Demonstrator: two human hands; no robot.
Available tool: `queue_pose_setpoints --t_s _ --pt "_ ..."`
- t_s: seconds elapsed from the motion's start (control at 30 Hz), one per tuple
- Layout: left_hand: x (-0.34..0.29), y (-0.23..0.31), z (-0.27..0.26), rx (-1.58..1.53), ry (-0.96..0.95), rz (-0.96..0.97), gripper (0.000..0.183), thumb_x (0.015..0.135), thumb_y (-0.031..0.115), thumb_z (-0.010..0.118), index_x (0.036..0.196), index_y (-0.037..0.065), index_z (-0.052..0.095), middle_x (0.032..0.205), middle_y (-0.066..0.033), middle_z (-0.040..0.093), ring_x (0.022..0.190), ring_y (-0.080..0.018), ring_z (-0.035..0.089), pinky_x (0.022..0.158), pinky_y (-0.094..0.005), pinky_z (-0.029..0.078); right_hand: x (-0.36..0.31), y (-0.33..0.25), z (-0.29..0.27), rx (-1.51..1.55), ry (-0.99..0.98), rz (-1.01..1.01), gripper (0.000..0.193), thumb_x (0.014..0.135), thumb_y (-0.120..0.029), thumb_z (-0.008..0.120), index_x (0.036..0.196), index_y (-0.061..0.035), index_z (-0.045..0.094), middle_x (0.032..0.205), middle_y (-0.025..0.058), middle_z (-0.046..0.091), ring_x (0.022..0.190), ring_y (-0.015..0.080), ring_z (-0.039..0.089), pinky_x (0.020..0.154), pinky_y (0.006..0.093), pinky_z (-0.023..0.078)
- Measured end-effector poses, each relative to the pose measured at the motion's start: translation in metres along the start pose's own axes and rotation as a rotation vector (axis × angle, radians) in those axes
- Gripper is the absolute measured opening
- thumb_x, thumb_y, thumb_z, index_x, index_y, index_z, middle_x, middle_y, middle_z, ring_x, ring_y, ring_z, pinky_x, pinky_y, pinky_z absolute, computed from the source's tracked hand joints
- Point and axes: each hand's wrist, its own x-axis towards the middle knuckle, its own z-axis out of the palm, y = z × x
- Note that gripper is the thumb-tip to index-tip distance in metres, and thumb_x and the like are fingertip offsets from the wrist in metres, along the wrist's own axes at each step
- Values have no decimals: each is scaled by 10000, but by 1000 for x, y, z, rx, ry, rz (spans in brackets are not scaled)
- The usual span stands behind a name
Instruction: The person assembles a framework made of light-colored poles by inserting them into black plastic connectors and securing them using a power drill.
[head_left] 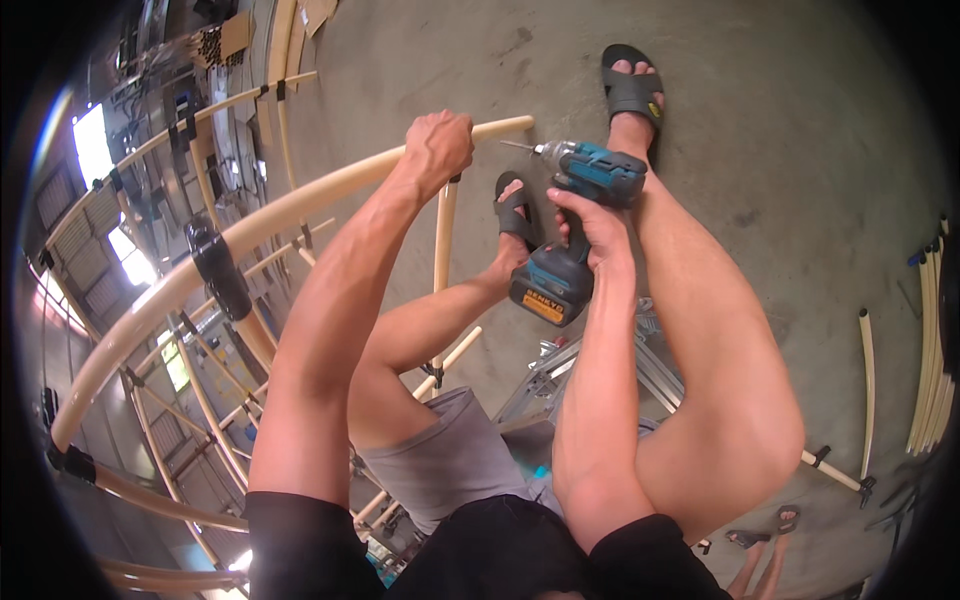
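Observation:
My left hand is closed round a long cream pipe, close to its far end. Another cream pipe meets it at a black joint, which my left wrist partly hides. In my right hand is a teal and black cordless driver, gripped by its handle. A thin bit points left from its nose, toward the pipe and my left hand, with a gap between. The battery hangs at the lower left of the handle.
A frame of cream pipes with black joints fills the left side. Loose pipes lie on the grey floor at right. Silver metal profiles sit between my legs. Another person's sandalled feet show at lower right.

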Motion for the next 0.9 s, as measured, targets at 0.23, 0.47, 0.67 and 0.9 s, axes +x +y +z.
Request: queue_pose_setpoints --t_s 0.23,0.47,0.67,0.9 --pt "-5 14 -4 12 -21 -30 226 821 248 689 864 30 733 784 -170 708 771 -357 695 712 -432 553 -11 14 8 -87 87 -80 174 754 -168 807 817 -91 663 627 -5 596 475 89 523 437 255 407" --pt "-3 8 0 10 61 48 252 851 289 689 887 45 737 812 -161 716 796 -353 694 738 -437 550 -18 48 13 138 25 52 241 754 -171 809 948 -95 688 643 6 608 479 96 536 445 255 417" --pt "-4 14 -8 47 -64 22 261 916 288 618 924 55 736 862 -166 715 850 -353 693 773 -439 548 -22 70 19 384 -106 173 325 783 -204 795 1072 -107 682 679 13 598 519 108 544 503 281 442" --pt "-6 18 -1 26 12 52 356 971 320 536 902 26 725 864 -207 705 856 -380 683 790 -463 532 -18 71 23 435 -171 175 281 811 -201 773 1053 -95 678 686 15 598 527 110 540 512 282 443"
